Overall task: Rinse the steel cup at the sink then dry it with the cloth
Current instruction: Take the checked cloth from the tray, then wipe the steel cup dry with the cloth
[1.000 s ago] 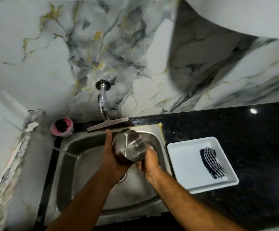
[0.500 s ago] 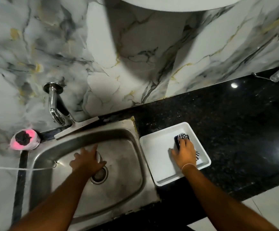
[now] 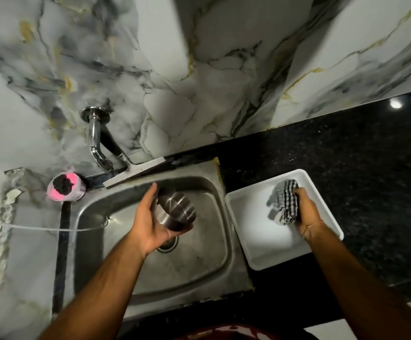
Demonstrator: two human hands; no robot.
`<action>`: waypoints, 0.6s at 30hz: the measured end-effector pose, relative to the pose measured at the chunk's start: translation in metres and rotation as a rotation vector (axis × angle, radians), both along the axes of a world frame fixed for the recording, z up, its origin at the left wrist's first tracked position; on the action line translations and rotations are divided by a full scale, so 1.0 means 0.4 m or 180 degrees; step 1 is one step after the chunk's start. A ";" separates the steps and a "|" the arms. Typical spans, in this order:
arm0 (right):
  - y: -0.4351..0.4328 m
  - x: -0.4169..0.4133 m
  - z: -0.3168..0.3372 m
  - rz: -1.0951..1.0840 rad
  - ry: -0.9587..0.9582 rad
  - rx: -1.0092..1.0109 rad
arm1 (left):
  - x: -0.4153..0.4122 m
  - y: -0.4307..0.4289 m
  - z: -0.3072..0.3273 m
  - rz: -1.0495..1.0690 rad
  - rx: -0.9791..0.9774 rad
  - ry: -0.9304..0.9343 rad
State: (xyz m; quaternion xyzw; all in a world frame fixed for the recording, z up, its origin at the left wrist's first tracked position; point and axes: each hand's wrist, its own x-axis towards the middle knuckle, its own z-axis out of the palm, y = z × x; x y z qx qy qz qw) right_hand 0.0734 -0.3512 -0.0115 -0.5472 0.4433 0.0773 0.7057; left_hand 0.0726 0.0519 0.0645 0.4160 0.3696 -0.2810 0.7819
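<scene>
My left hand point(image 3: 150, 222) holds the steel cup point(image 3: 176, 212) on its side over the middle of the steel sink point(image 3: 214, 273), above the drain. The cup's base points up and to the right. My right hand point(image 3: 306, 214) grips the black-and-white checked cloth point(image 3: 284, 204) and lifts it a little above the white tray point(image 3: 256, 251) on the counter to the right of the sink. The cloth hangs bunched from my fingers.
A chrome tap point(image 3: 96, 141) juts from the marble wall above the sink's back left corner. A pink holder with a dark scrubber point(image 3: 64, 190) sits left of the tap. Black granite counter point(image 3: 359, 155) runs to the right. A flat white strip point(image 3: 135, 171) lies behind the sink.
My right hand left the cup, reached into the tray and closed on the cloth, which now rises off it. My left hand lowered the cup into the sink and has turned it up again.
</scene>
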 end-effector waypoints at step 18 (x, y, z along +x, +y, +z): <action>0.533 -0.084 0.308 0.4250 -0.2514 -0.2109 | 0.005 0.020 0.163 -0.0463 0.1068 -0.0640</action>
